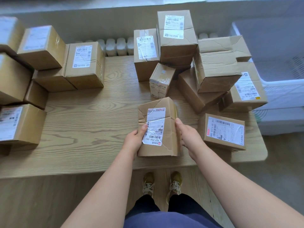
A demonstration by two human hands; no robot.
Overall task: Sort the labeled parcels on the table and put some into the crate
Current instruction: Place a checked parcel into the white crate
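Observation:
A dented cardboard parcel [162,139] with a white label on top is held over the near edge of the wooden table [85,122]. My left hand [134,140] grips its left side, thumb on the label. My right hand [189,137] grips its right side. A flat labeled parcel [224,131] lies just right of it. A small labeled parcel [160,80] stands behind it. The white plastic crate [283,89] stands off the table's right end.
Several stacked parcels [217,66] crowd the far right of the table. Another group of parcels [83,65] fills the left side, with one labeled box [19,124] at the near left. White radiator fins [116,46] show behind the table. My shoes [162,182] are below the table edge.

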